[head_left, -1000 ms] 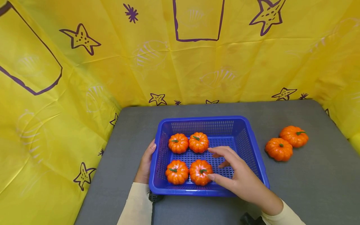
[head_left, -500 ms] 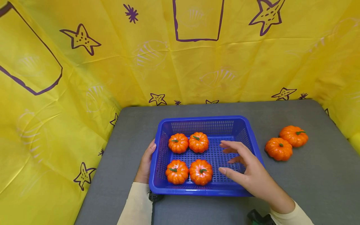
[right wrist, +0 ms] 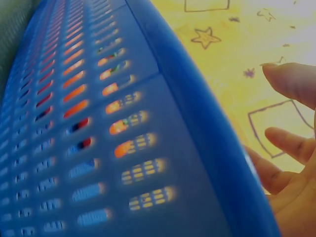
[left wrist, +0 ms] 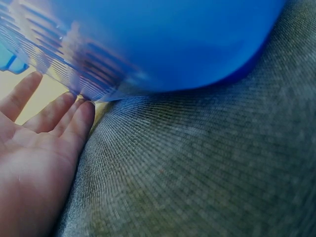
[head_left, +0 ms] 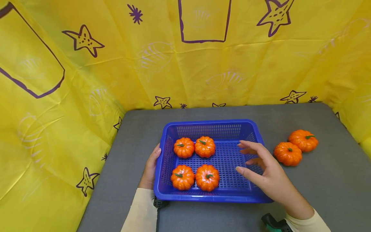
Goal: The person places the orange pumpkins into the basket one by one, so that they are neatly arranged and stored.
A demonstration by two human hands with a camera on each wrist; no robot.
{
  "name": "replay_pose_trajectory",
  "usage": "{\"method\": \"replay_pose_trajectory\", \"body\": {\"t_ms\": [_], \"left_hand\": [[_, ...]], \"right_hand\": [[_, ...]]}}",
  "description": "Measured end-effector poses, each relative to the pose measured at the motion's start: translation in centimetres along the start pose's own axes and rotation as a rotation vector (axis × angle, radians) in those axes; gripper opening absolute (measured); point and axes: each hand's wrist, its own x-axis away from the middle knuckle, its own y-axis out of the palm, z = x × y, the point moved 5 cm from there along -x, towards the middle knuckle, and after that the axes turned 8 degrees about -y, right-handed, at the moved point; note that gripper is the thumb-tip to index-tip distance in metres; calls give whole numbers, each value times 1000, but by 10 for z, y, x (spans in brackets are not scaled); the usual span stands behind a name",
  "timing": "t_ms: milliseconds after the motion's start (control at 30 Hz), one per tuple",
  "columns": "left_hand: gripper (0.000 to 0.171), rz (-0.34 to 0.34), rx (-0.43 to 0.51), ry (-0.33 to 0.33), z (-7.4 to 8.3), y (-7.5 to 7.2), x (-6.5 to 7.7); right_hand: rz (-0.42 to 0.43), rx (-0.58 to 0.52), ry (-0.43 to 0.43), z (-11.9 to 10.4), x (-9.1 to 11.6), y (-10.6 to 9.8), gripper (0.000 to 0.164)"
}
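Observation:
A blue plastic basket (head_left: pixel 213 198) stands in the middle of the table. Inside are pumpkins in two rows, among them a back-left pumpkin (head_left: pixel 184 147), a back-right pumpkin (head_left: pixel 204 147) and a front-right pumpkin (head_left: pixel 207 178). My left hand (head_left: pixel 149 169) rests against the basket's left side; in the left wrist view its fingers (left wrist: pixel 61 111) lie nearly straight, tips at the slotted wall. Over the basket's right side hovers my right hand (head_left: pixel 268 170), fingers spread and loosely bent, holding nothing. In the right wrist view that hand (right wrist: pixel 296 182) appears beyond the rim.
Two more pumpkins, a nearer one (head_left: pixel 288 154) and a farther one (head_left: pixel 302 140), sit side by side on the grey table (head_left: pixel 327 180), right of the basket. A yellow printed cloth (head_left: pixel 191 74) surrounds the back and sides.
My right hand has moved rightward, away from the front-right pumpkin to the basket's right side. The left hand, the basket and the pumpkins have stayed in place.

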Motion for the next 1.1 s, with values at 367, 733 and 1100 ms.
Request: {"method": "replay_pose_trajectory", "body": {"t_ms": [367,733,1100], "left_hand": [[63,20,-6,-10,0,-1,0],[63,12,-5,-2,2,1,1],[63,3,2,-7,2,3,2]], "right_hand": [[53,-6,44,5,4,-12,81],[92,5,65,12,8,-27,81],[153,33,92,20,12,-42,79]]}}
